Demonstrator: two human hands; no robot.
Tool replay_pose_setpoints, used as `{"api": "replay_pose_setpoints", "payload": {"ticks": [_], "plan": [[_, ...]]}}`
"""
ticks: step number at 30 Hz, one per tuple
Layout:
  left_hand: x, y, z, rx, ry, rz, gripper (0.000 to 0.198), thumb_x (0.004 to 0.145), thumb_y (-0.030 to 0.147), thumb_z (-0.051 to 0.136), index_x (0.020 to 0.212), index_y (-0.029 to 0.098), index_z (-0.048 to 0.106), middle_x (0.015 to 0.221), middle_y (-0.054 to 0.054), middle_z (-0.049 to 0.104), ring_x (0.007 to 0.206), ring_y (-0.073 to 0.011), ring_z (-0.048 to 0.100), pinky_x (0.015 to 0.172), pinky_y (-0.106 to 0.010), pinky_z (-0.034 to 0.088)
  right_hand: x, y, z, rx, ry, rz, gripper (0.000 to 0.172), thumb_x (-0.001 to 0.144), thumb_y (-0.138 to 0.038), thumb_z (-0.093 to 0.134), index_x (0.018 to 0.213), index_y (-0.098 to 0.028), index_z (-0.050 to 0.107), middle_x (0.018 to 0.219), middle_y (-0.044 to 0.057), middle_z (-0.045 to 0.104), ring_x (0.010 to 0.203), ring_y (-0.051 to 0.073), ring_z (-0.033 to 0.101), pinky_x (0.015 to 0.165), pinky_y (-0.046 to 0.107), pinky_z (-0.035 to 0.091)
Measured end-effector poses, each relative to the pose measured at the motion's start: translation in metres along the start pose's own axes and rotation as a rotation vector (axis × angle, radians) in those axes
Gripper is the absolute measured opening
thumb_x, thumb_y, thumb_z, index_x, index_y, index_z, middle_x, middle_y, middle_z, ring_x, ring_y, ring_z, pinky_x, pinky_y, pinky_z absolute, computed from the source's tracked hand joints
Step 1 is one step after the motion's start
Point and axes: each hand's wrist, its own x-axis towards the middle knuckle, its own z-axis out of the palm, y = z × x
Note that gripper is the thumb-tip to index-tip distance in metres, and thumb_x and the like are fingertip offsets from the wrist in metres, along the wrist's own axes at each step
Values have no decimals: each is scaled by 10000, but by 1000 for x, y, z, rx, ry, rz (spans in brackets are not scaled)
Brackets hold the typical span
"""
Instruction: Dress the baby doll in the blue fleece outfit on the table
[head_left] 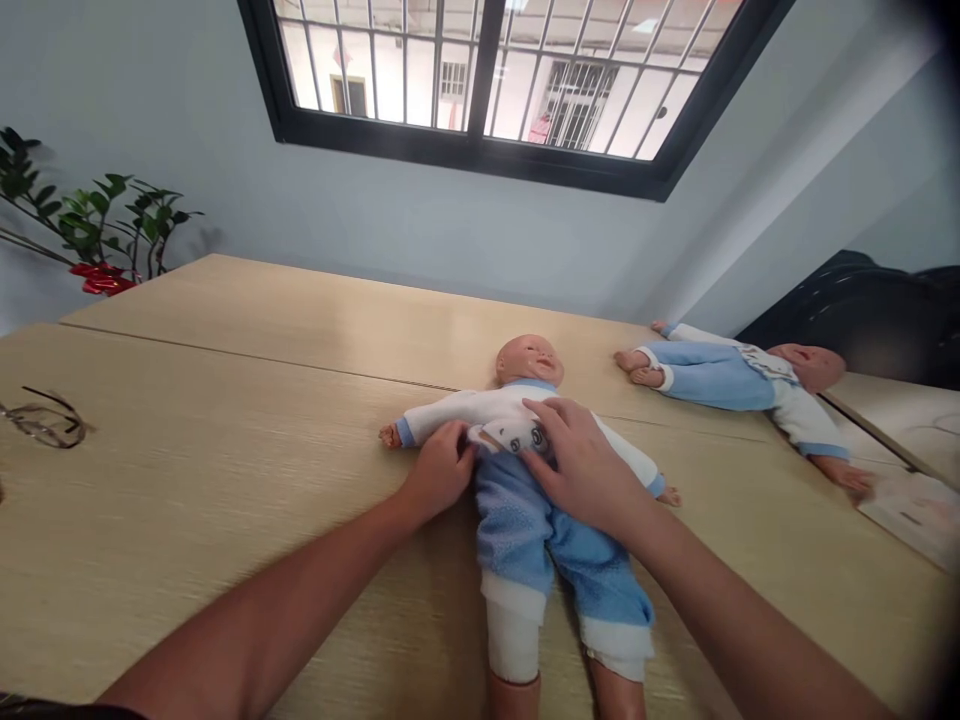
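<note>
Head view: a baby doll [525, 540] lies on its back on the table [225, 450], about midway between the left and right edges, head toward the far edge and legs running to the near edge, where they leave the picture. The left hand [439, 470] sits at the doll's side by the waist, fingers curled narrow and pinching the hem of the white shirt [495, 410]. The right hand [577, 465] lies flat on the doll's chest and belly, fingers spread wide and pressing the cloth, gripping nothing.

A second doll [731, 378] lies well apart near the far right corner. A pair of glasses [45, 420] rests by the left edge, and a plant [97, 225] stands beyond the far left corner.

As I judge it, the weak point is the near edge. Whether the legs overhang cannot be told, but a pull on the hem toward the person could slide the whole doll that way if the flat hand eases its weight. The pinch holds little cloth, so the hem may slip free, or the shirt may bunch under the right palm and snag on the outstretched arm
</note>
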Motion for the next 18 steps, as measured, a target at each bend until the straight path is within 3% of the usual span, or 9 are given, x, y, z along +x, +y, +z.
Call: {"api": "replay_pose_setpoints", "payload": {"ticks": [3, 7, 10, 14, 18], "plan": [[-3, 7, 1, -73, 160, 36, 169, 909, 145, 576, 1061, 193, 629, 1017, -61, 699, 920, -216, 651, 862, -373, 520, 16, -28, -5, -30, -4, -79, 535, 954, -404, 637, 1423, -174, 519, 1332, 165, 610, 1245, 348, 541, 1073, 496, 432], [-5, 12, -1, -224, 265, 49, 236, 912, 133, 580, 1137, 205, 581, 1055, -57, 704, 941, -188, 676, 851, -334, 552, 32, -52, -5, -167, -118, -88, 278, 916, -235, 605, 1184, -167, 638, 1053, 120, 706, 981, 310, 642, 872, 424, 466], [-2, 8, -4, -241, 241, 43, 157, 916, 182, 633, 1065, 202, 590, 990, -40, 698, 909, -178, 684, 837, -321, 556, 35, -45, -3, -194, -102, -23, 308, 874, -162, 575, 1175, -164, 641, 1099, 111, 717, 912, 282, 663, 769, 375, 447], [6, 3, -5, -81, 177, 132, 103, 876, 118, 644, 920, 203, 606, 922, -10, 663, 851, -163, 644, 815, -311, 527, 36, -29, -2, -146, -47, 6, 320, 859, -159, 568, 1167, -181, 652, 1111, 94, 733, 934, 270, 667, 765, 353, 437], [9, 3, -4, 41, 309, 223, 197, 802, 52, 660, 804, 210, 543, 813, 25, 582, 751, -144, 573, 705, -273, 484, 35, -24, 1, -136, 16, -98, 325, 832, -142, 566, 1142, -161, 664, 1103, 112, 724, 1010, 295, 634, 858, 381, 439]]}}
